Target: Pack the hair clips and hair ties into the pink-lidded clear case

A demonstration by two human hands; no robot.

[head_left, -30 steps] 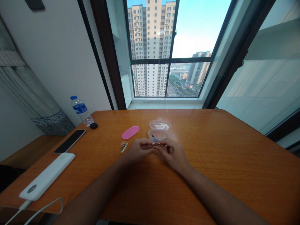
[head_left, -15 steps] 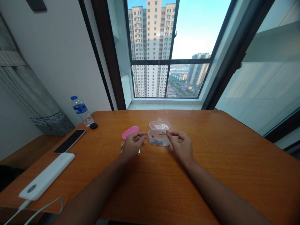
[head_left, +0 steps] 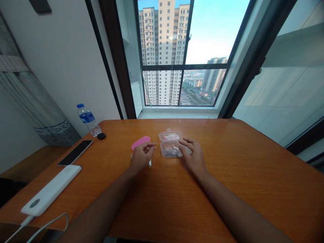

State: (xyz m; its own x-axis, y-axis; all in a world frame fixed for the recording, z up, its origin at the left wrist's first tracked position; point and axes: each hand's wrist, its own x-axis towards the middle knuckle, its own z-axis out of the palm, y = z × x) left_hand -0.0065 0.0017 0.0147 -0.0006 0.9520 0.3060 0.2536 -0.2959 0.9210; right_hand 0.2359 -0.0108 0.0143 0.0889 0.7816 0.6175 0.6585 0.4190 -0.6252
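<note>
A clear plastic box [head_left: 171, 154] stands in the middle of the table with its hinged lid [head_left: 170, 136] tipped back. Small dark and gold-coloured bits lie inside, too small to make out. My right hand [head_left: 193, 153] is at the box's right rim, thumb and fingers spread and holding nothing visible. To the left of the box hovers my left hand [head_left: 143, 154], its fingers loosely curled, thumb apart from them and nothing seen between. Behind the left hand lies a pink oval item [head_left: 140, 142]. Small shiny metal pieces [head_left: 150, 163] lie beside and partly under that hand.
Along the table's left side lie a black phone [head_left: 76, 153] and a white power bank [head_left: 52, 190] with a white cable [head_left: 54, 219]. A water bottle [head_left: 88, 118] and a small black round object [head_left: 101, 136] stand at the back left. A window is beyond the table [head_left: 240, 162].
The gold-coloured clip between my right fingers has gone into the box, and those fingers have opened. The box has shifted slightly. My left hand has moved a little left.
</note>
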